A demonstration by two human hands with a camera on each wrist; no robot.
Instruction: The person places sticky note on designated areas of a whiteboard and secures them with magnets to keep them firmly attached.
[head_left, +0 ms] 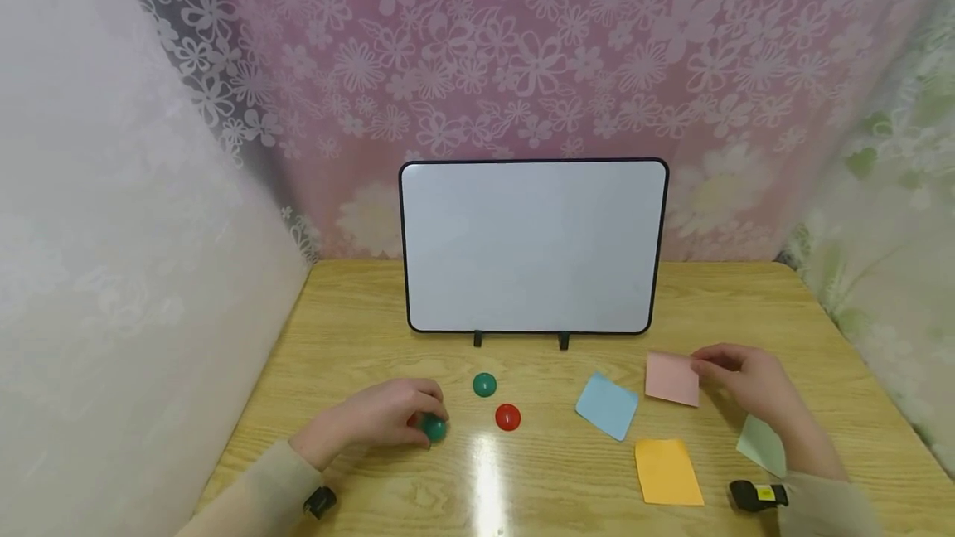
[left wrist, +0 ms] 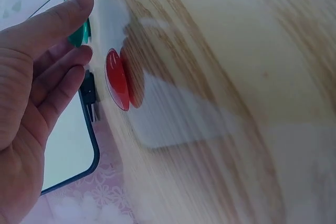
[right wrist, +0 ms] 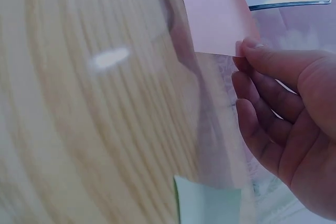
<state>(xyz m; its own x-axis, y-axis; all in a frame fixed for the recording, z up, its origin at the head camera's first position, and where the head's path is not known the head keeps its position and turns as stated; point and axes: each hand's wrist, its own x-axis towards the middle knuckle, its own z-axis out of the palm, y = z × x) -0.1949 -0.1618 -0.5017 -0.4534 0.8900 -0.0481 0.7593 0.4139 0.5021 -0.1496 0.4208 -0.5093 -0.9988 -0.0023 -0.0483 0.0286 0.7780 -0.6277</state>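
Picking up, by the look of it: left hand fingers curled round a green magnet near the bench's front edge; right hand pinching a pink note right of centre. Next, probably lifting both toward the whiteboard.

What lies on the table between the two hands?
Head view: between left hand and right hand lie a green magnet, red magnet and blue note.

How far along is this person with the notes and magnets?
Nothing is on the whiteboard yet. The right hand pinches the pink note by its edge; the left hand grips a green magnet. Lying untouched on the table: another green magnet, the red magnet, and the blue, orange and pale green notes.
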